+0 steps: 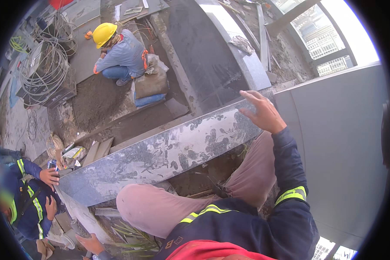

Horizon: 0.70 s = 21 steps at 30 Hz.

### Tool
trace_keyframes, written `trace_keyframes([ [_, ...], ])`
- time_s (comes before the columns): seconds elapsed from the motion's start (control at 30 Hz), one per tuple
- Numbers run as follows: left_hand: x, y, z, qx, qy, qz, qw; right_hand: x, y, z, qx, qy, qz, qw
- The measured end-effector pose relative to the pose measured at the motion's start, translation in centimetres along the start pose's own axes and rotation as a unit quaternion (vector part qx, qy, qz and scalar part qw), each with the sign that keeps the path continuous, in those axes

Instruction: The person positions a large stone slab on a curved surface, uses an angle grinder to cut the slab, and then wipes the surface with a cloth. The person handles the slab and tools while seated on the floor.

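Note:
A long grey stone slab (160, 158), blotched with pale dust and dark smudges, runs slantwise in front of my knees. Over its right end is my right hand (264, 113), thumb and fingers apart, holding nothing; whether the fingertips touch the stone I cannot tell. My left hand (90, 243) reaches out low at the left with its fingers spread and nothing in it, close to the pale side face (84, 216) below the slab and some long green leaves (136, 238). A co-worker's hand (50, 177) is at the slab's left end, beside a small blue object (52, 164).
A person in a yellow helmet (105, 34) crouches beyond the slab, by a filled sack (151, 82). Coiled cable (45, 71) lies over dark boxes at far left. A dark panel (203, 52) stretches away ahead. A smooth grey wall (338, 151) stands at my right.

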State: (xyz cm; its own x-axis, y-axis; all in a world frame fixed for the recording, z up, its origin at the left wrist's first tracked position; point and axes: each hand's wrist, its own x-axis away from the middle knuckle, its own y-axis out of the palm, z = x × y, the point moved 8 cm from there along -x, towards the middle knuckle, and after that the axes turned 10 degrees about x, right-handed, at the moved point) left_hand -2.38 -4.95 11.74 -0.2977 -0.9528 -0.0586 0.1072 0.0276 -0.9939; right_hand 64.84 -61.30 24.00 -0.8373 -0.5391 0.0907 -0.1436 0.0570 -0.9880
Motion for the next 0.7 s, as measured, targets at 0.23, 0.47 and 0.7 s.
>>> trace_keyframes([
  [0.23, 5.0, -9.5, 18.8, 0.281, 0.117, 0.128, 0.944, 1.2, -3.0, -9.6, -0.093, -0.377, 0.169, 0.906],
  [0.47, 14.9, -23.1, 35.6, 0.279, 0.347, 0.223, 0.867, 6.3, -13.2, -7.9, -0.247, -0.398, 0.362, 0.805],
  [0.7, 22.6, -31.1, 51.5, -0.161, 0.67, 0.249, 0.681, 15.1, -16.7, -14.8, -0.264, -0.435, 0.524, 0.683],
])
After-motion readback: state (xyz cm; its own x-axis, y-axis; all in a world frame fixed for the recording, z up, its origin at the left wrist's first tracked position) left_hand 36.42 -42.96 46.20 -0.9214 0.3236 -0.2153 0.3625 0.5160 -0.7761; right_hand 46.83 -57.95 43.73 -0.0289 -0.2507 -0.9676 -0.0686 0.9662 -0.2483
